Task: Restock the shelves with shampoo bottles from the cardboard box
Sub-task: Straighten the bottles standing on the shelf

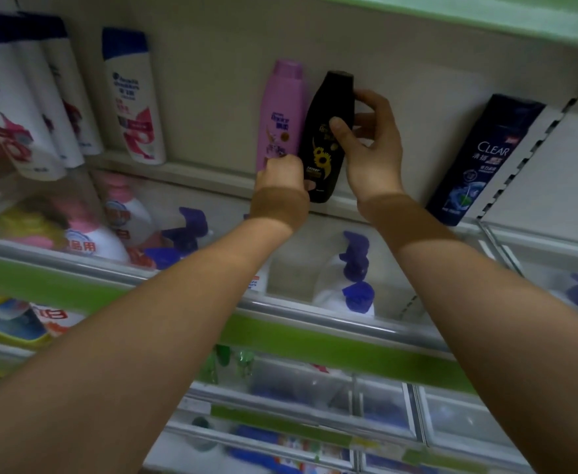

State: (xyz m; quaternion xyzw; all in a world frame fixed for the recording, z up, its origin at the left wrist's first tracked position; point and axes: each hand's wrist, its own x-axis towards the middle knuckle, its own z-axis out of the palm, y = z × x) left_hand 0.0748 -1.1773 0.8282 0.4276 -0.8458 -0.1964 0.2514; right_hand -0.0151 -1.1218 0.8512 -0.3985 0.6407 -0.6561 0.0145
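A black shampoo bottle [327,131] with a sunflower label stands on the upper shelf [209,176], right beside a pink bottle [282,114]. My right hand [371,145] grips the black bottle from its right side, thumb across the front. At the two bottles' lower ends my left hand [280,174] is curled, a finger showing on the black bottle's lower front; I cannot tell which one it holds. The cardboard box is out of view.
A dark blue Clear bottle [482,159] stands to the right, with free shelf room between it and the black one. White bottles with blue caps [133,97] fill the left. Lower shelves [332,333] hold pump and spray bottles behind clear rails.
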